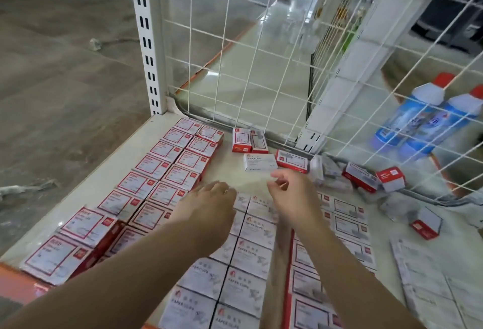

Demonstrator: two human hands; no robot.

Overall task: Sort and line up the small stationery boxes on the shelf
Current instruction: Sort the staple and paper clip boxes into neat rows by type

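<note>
Two rows of red-bordered boxes lie lined up along the left of the white shelf. In the middle run two rows of white paper clip boxes, and a further row of red-bordered boxes lies to their right. My left hand hovers palm down over the far end of the paper clip rows, fingers curled loosely, holding nothing. My right hand hangs beside it with fingers loosely bent, also empty. Just beyond it lies a white staples box. Loose boxes lie scattered at the back right.
A white wire mesh panel closes the back and right side of the shelf. A slotted upright post stands at the back left corner. Two blue bottles with red caps lie behind the mesh at right. The shelf's orange front edge shows at lower left.
</note>
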